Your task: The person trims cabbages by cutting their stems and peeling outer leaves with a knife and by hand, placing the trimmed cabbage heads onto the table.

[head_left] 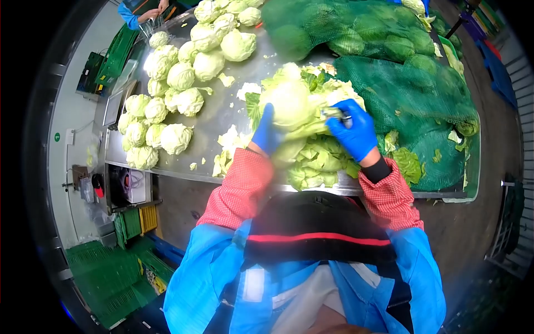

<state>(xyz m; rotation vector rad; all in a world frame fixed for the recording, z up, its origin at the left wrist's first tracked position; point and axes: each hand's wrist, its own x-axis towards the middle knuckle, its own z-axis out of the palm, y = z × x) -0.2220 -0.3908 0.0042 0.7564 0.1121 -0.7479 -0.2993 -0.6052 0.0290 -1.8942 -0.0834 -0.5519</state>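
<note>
My left hand [267,132], in a blue glove, is pressed against the side of a pale green cabbage [289,104] and grips it above the metal table. At the cabbage's right side my right hand [354,129], also gloved in blue, is closed around a small metal tool [346,118], mostly hidden by the fingers. The fingertips of that hand touch a loose outer leaf [311,129] that hangs from the cabbage. Below and behind lies a heap of stripped cabbage leaves [320,158].
Many trimmed cabbages [181,75] stand on the left of the metal table [208,119]. Green net sacks of cabbages [400,89] fill the right side. Another person's hands [156,12] show at the far left end. Green crates [105,278] stand on the floor.
</note>
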